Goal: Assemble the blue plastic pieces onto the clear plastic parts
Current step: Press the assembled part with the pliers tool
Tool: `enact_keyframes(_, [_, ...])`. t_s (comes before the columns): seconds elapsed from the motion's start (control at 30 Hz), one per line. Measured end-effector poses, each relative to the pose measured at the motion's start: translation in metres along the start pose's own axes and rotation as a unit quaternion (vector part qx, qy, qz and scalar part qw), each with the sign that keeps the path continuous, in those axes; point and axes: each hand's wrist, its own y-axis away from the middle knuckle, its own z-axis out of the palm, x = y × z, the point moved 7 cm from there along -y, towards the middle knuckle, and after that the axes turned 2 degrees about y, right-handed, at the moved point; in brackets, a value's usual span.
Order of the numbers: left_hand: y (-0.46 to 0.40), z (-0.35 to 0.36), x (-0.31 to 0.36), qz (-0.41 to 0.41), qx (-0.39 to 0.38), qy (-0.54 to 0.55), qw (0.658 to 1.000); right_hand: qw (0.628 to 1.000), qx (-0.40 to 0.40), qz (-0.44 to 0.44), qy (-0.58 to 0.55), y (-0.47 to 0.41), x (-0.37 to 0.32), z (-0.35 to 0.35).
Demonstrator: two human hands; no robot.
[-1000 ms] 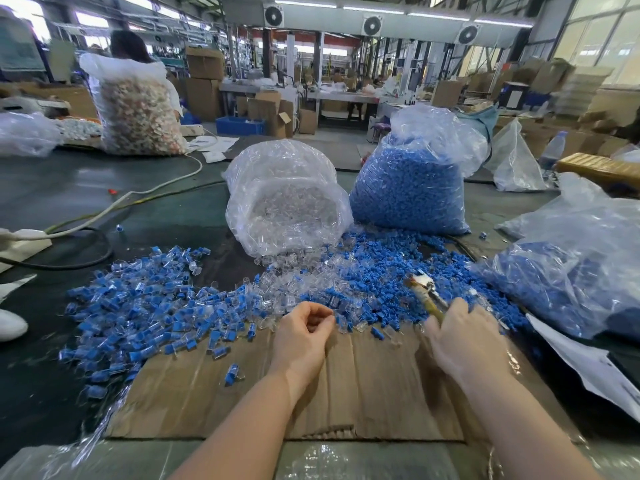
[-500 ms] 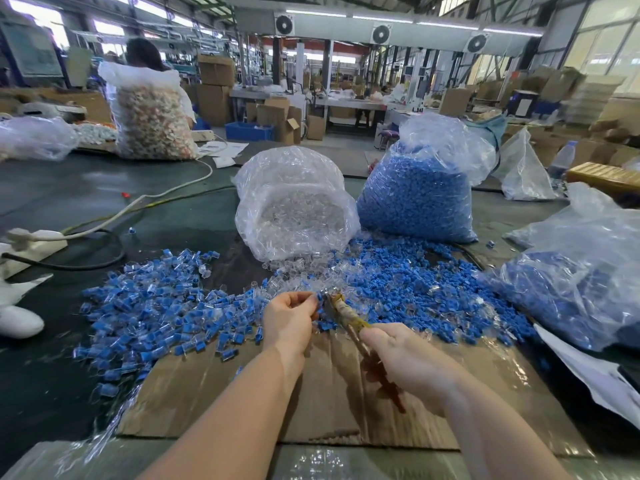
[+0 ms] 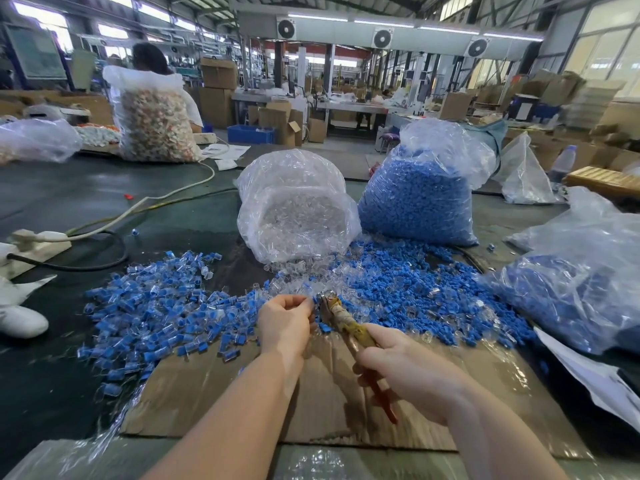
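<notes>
The left hand [image 3: 286, 318] pinches a small piece (hidden by the fingers) against the nose of tape-wrapped pliers [image 3: 348, 327], gripped by the right hand [image 3: 403, 370], likely for pressing; loose blue plastic pieces [image 3: 412, 289] lie just beyond.

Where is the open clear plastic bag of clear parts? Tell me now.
In the head view, the clear plastic bag of clear parts lies centre on the table, left of the full bag of blue pieces, its mouth facing the hands.

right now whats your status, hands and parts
Left hand pinching a small piece, hard to make out. Right hand gripping pliers, nose at the left fingertips. Nothing in the way.
</notes>
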Motion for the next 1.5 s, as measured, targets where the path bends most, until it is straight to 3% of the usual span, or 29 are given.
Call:
enact_keyframes(0.33, [0.004, 0.002, 0.0, -0.044, -0.009, 0.039, 0.998, 1.0, -0.015, -0.012, -0.015, 0.002, -0.005, 0.002])
enact_keyframes(0.67, [0.01, 0.007, 0.003, -0.03, -0.018, 0.033, 0.999, 0.99, 0.05, -0.04, 0.122, 0.0, -0.004, 0.001])
enact_keyframes(0.83, [0.01, 0.006, 0.003, -0.025, -0.019, 0.022, 0.999, 0.998, 0.052, -0.036, -0.003, -0.001, 0.003, -0.001])
enact_keyframes(0.93, [0.007, 0.002, 0.013, 0.038, -0.013, -0.055, 0.998, 0.993, 0.067, -0.034, -0.096, 0.001, 0.008, -0.007])
enact_keyframes(1.07, [-0.002, -0.017, 0.036, 0.172, 0.037, -0.218, 0.96, 0.977, 0.2, -0.057, 0.043, 0.002, 0.021, -0.036])
enact_keyframes(1.2, [-0.01, -0.035, 0.048, 0.271, 0.086, -0.389, 0.877, 0.916, 0.325, 0.04, 0.233, 0.007, 0.046, -0.073])
enact_keyframes(1.4, [-0.014, -0.045, 0.038, 0.278, 0.103, -0.534, 0.792, 0.833, 0.368, 0.151, 0.385, 0.016, 0.075, -0.106])
enact_keyframes(1.5, [0.0, -0.029, 0.034, 0.313, 0.087, -0.529, 0.784, 0.823, 0.367, 0.177, 0.396, 0.016, 0.084, -0.114])
